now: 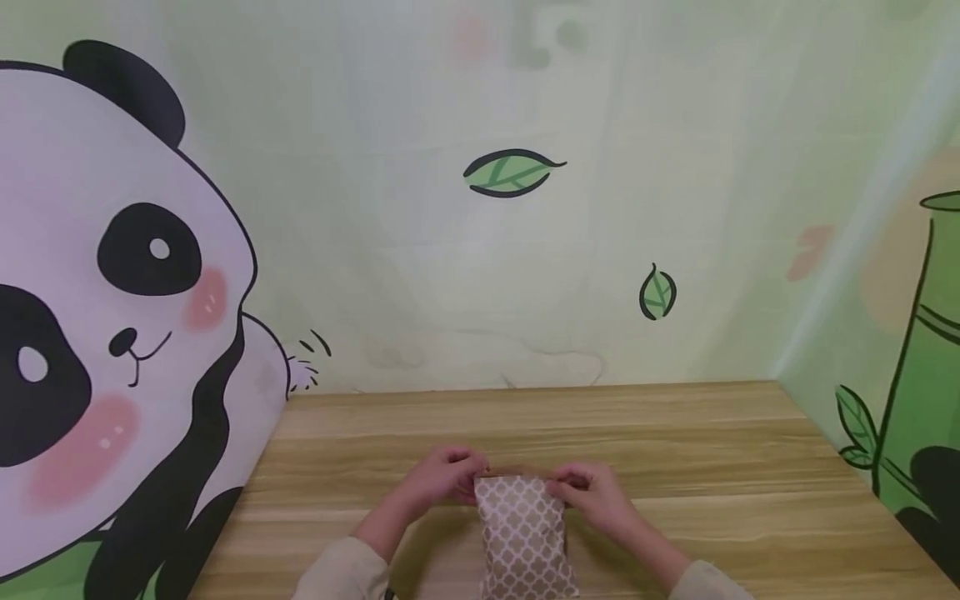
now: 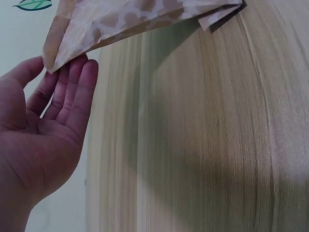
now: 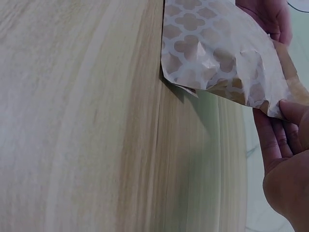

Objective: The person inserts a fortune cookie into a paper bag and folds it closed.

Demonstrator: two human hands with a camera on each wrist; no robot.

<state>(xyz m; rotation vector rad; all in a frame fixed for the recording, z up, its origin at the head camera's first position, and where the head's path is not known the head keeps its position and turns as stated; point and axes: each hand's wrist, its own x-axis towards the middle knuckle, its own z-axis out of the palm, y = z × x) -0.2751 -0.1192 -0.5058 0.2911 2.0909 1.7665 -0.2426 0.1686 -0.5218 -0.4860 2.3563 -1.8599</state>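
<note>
A brown paper bag (image 1: 522,533) with a white lattice pattern stands out toward me over the table's near part. At its far end, my left hand (image 1: 447,475) pinches the left corner between thumb and fingers. My right hand (image 1: 592,496) pinches the opposite corner the same way. Seen from the left wrist, the bag (image 2: 140,21) slopes up from the left hand (image 2: 53,125), whose other fingers lie extended beneath the corner. The right wrist view has the bag's (image 3: 212,53) folded lower end close over the wood, with the right hand (image 3: 289,154) at its plain brown edge. The bag's inside is hidden.
The wooden table (image 1: 337,450) runs back to a pale green wall cloth (image 1: 405,275) printed with leaves. A large printed panda (image 1: 150,317) borders the left side, and printed bamboo (image 1: 930,375) the right.
</note>
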